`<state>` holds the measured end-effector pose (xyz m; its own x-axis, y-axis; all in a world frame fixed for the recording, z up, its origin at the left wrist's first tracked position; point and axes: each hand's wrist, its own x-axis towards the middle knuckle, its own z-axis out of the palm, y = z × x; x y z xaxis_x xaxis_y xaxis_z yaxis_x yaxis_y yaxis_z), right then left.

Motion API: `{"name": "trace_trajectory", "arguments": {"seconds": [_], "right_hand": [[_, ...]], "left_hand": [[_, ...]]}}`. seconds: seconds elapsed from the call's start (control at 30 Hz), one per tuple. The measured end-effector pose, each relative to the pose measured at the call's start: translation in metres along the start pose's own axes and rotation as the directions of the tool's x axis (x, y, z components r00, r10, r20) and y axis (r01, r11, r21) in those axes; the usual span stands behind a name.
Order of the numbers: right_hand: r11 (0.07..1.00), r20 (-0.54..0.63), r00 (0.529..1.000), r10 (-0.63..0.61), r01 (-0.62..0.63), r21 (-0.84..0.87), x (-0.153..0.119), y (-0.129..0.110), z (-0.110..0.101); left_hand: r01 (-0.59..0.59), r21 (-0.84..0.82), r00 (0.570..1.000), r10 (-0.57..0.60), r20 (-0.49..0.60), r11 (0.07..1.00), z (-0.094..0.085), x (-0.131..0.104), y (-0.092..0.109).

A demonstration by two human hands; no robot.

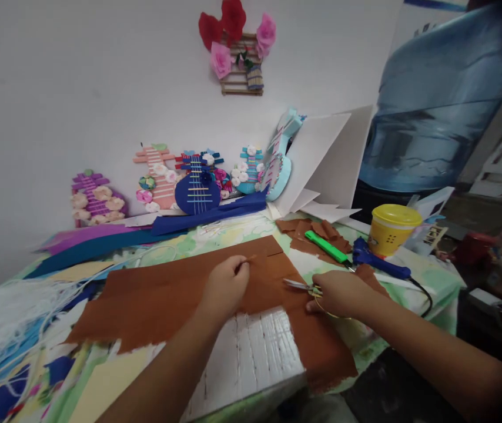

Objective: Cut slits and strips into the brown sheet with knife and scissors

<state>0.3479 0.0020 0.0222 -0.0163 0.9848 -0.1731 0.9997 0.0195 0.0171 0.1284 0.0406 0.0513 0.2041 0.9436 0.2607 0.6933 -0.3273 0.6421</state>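
A large sheet of brown crepe paper (pixel 163 294) lies across the table, its edges uneven. My left hand (pixel 227 288) is closed, pinching a part of that paper near its upper middle. To the right, my right hand (pixel 339 292) grips a pair of scissors (pixel 299 285) by gold-coloured handles. The blades point left over the brown paper and look slightly parted. Below the hands, a white board (pixel 255 352) with dark lines and a glossy surface sits partly under the paper.
Right of the paper are a green utility knife (pixel 327 247) with its blade out, a blue glue gun (pixel 381 259) with a cord, and a yellow tub (pixel 394 229). Crepe scraps (pixel 317 238) lie behind. Paper instruments (pixel 197 191) and white boards (pixel 321 153) lean at the wall.
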Motion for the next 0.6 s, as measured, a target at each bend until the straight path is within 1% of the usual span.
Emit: {"name": "trace_trajectory", "arguments": {"seconds": [0.17, 0.33, 0.4, 0.47, 0.53, 0.6], "right_hand": [[0.998, 0.019, 1.0, -0.002, 0.001, 0.061, -0.003, 0.003, 0.008], [0.996, 0.047, 0.999, 0.017, -0.021, 0.086, -0.004, 0.005, 0.01], [0.997, 0.036, 0.999, 0.018, -0.021, 0.08, -0.006, 0.005, 0.01], [0.996, -0.004, 0.999, 0.032, -0.031, 0.078, -0.006, 0.007, 0.008], [0.995, -0.058, 0.996, 0.062, -0.057, 0.079, -0.003, 0.011, 0.005], [0.993, -0.083, 0.991, 0.101, -0.095, 0.074, 0.001, 0.014, 0.001]], "left_hand": [[0.026, 0.101, 0.999, -0.028, 0.019, 0.995, 0.01, 0.046, -0.018], [0.025, 0.179, 0.994, -0.043, 0.099, 0.984, 0.022, 0.08, -0.035], [0.017, 0.207, 0.991, -0.043, 0.124, 0.978, 0.029, 0.092, -0.042], [0.009, 0.237, 0.989, -0.044, 0.142, 0.971, 0.035, 0.101, -0.049], [0.004, 0.265, 0.987, -0.046, 0.154, 0.964, 0.041, 0.106, -0.057], [-0.002, 0.287, 0.985, -0.047, 0.163, 0.958, 0.045, 0.108, -0.065]]}}
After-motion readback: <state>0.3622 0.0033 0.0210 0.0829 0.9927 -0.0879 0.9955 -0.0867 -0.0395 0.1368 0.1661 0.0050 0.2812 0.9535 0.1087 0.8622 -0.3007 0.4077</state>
